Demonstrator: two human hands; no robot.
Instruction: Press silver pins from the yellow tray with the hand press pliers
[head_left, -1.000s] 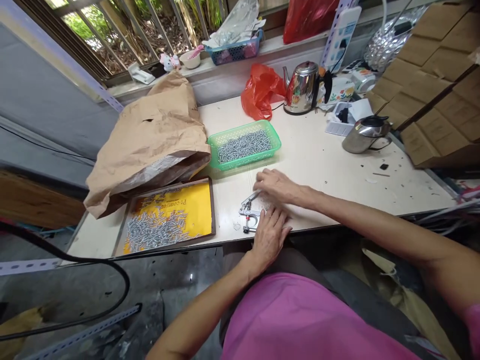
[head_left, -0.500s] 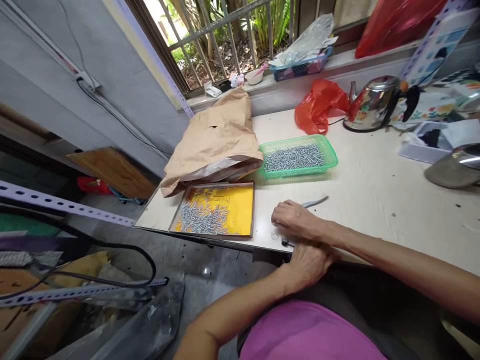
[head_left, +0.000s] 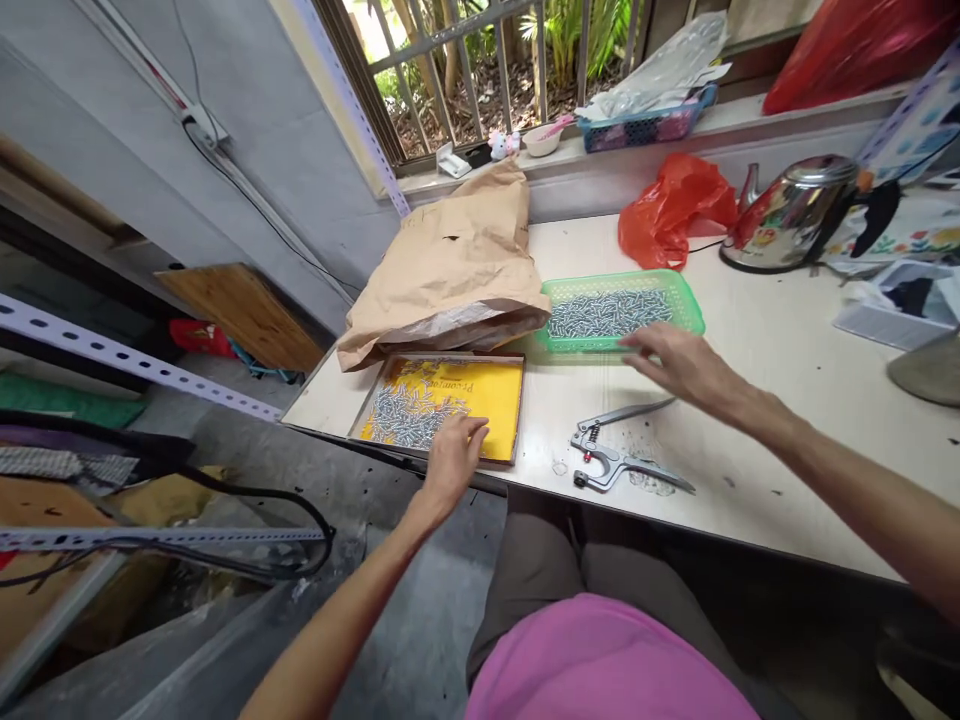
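Yellow tray [head_left: 496, 398] holds silvery screws [head_left: 409, 418] beside left hand [head_left: 452, 460].

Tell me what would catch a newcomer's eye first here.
The yellow tray of small metal pieces at the front left of the table, with the left hand on it. Behind it sits a green basket full of such pieces, the right hand open at its near edge. Pliers lie between the hands.
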